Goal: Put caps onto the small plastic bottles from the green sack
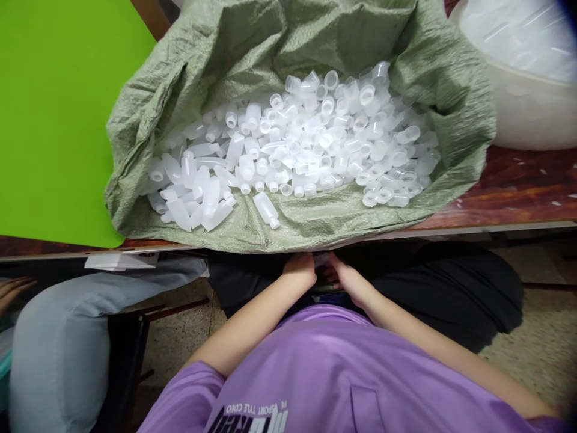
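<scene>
A green woven sack (243, 48) lies open on the table, full of small translucent white plastic bottles (306, 144). Below the table's edge, in my lap, my left hand (300, 269) and my right hand (345, 278) are held close together. Their fingers curl inward around something small and pale that I cannot make out; the fingertips are hidden under the table edge and behind the hands. Both hands sit just beneath the sack's front fold, apart from the bottles.
A bright green sheet (54, 120) covers the table's left part. A large translucent white bag (527, 72) stands at the back right on the dark wooden tabletop (518, 192). Another person's jeans-clad knee (54, 337) and hand (13, 288) are at the left.
</scene>
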The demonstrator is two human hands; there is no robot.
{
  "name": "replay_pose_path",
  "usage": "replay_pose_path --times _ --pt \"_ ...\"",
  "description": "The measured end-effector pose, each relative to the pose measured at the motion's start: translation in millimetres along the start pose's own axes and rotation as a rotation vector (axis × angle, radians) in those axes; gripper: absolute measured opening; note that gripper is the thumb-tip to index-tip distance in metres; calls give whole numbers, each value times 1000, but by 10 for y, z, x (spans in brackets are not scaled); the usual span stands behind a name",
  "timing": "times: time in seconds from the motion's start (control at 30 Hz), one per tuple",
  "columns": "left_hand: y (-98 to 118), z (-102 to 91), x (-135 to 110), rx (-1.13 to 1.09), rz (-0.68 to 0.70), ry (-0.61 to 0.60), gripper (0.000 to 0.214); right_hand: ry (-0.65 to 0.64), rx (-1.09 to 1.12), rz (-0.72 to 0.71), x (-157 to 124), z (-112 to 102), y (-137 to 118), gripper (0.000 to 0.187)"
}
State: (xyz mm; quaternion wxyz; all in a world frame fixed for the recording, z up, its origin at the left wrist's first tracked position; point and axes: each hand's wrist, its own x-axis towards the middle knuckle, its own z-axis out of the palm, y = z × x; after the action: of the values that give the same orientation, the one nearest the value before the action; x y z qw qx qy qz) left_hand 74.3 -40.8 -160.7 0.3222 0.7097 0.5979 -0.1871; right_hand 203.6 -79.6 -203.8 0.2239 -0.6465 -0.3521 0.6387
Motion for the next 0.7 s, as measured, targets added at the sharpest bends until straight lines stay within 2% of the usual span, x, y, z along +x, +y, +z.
replay_pose_path --times 0.13,0.23,0.27,0.3,0.33,0.37,0.4,0.43,0.47,0.53,0.57,0.6,0.63,0.7 --pt "-40 -57 50 -19 5 2 51 73 -91 -23 -34 -350 -62 40" --pt "-121 -223 -188 -28 96 1 55 -8 -187 -83 -270 -596 -214 27" --pt "-156 -315 -322 -38 160 -6 56 -71 -226 -123 -387 -667 -301 24" --pt "-194 -425 -475 -57 287 -61 53 -141 -264 -167 -517 -732 -409 22" --pt "-235 -550 -638 -92 411 -127 48 -299 -367 -291 -649 -793 -535 20" --pt "-277 -684 -800 -142 518 -168 40 -382 -451 -432 -774 -848 -677 18" --pt "-321 -823 -948 -201 615 -188 33 -373 -508 -578 -883 -898 -826 17" --pt "-366 -958 -1070 -248 681 -169 33 -253 -542 -733 -965 -942 -977 17" --pt "-411 -1084 -1156 -256 715 -72 34 -29 -584 -866 -1013 -980 -1120 15" --pt "-500 -1291 -1201 -126 673 315 35 419 -780 -979 -1001 -1040 -1354 16" --pt "-538 -1368 -1162 4 616 486 35 568 -904 -978 -944 -1061 -1437 18" --pt "-570 -1426 -1090 148 563 613 36 636 -1026 -959 -863 -1077 -1495 21" --pt "-593 -1469 -996 288 525 682 37 636 -1122 -943 -766 -1088 -1531 23" --pt "-614 -1518 -790 497 508 701 37 556 -1236 -946 -565 -1091 -1552 25"
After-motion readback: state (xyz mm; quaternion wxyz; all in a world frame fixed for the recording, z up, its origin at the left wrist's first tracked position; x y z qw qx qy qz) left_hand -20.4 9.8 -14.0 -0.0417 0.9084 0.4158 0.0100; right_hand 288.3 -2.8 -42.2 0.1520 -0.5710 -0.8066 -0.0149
